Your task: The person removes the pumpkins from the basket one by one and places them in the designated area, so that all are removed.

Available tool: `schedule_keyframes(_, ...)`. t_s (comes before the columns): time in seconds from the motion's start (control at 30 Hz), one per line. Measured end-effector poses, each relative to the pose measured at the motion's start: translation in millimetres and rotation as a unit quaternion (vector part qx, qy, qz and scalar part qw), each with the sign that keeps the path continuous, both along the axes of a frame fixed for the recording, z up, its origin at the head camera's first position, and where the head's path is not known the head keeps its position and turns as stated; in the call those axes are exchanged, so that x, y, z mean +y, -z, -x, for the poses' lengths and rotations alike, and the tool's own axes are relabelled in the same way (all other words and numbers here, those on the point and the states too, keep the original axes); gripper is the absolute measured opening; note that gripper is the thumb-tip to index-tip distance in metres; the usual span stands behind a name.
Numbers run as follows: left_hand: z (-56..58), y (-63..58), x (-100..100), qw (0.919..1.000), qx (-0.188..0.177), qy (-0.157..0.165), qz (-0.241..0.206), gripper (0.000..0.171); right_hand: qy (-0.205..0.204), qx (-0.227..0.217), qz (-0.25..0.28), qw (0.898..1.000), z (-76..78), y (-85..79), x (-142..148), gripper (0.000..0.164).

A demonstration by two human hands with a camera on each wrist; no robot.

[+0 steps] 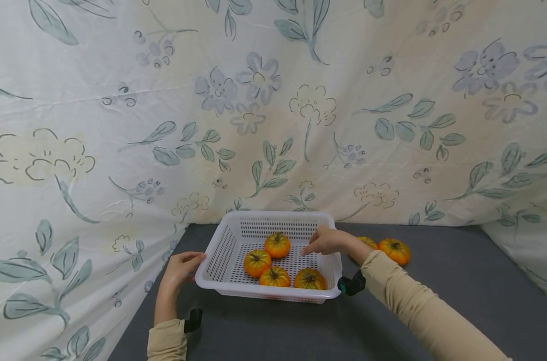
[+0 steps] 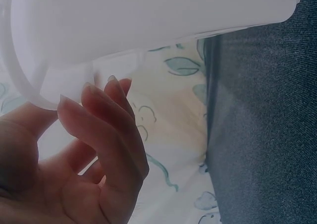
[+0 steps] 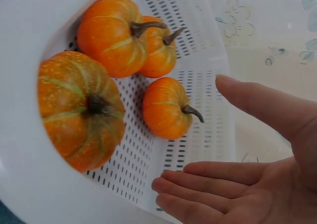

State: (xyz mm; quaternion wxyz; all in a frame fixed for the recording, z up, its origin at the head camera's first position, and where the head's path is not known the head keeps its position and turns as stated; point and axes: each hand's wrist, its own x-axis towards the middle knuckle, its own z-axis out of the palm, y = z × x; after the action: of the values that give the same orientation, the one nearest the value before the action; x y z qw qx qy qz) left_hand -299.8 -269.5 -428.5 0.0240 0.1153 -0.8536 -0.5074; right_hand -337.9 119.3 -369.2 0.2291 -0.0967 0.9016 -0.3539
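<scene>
A white perforated plastic basket (image 1: 266,295) stands on the dark table, with several small orange pumpkins (image 1: 257,263) inside. My left hand (image 1: 179,273) is at the basket's left rim. In the left wrist view its thumb and curled fingers (image 2: 106,130) pinch the rim from both sides. My right hand (image 1: 328,240) hovers over the right part of the basket. Its fingers (image 3: 208,189) are straight and the thumb stands apart, with nothing held, as the right wrist view shows. The nearest pumpkin (image 3: 168,108) lies just beyond the fingertips, untouched.
Two more pumpkins lie on the dark tabletop (image 1: 454,281) right of the basket: one (image 1: 394,251) in plain sight, the other (image 1: 367,242) partly behind my right forearm. A floral cloth (image 1: 273,100) hangs behind the table and along its sides.
</scene>
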Motion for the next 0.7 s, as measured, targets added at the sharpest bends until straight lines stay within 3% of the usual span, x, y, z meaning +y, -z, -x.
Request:
schedule_keyframes(0.17, 0.0, -1.0, 0, 1.0, -0.001, 0.001, -0.002, 0.047, 0.003, -0.015, -0.008, 1.0, 0.1, 4.4, -4, 0.026)
schedule_keyframes(0.43, -0.7, -1.6, 0, 1.0, -0.003, 0.001, -0.004, 0.047, -0.003, -0.046, -0.027, 0.999, -0.5, 11.0, -8, 0.039)
schedule_keyframes(0.7, -1.2, -1.1, 1, 1.0, -0.003, -0.001, -0.005, 0.046, -0.022, -0.068, -0.031, 0.997, -3.7, 11.0, -11, 0.037)
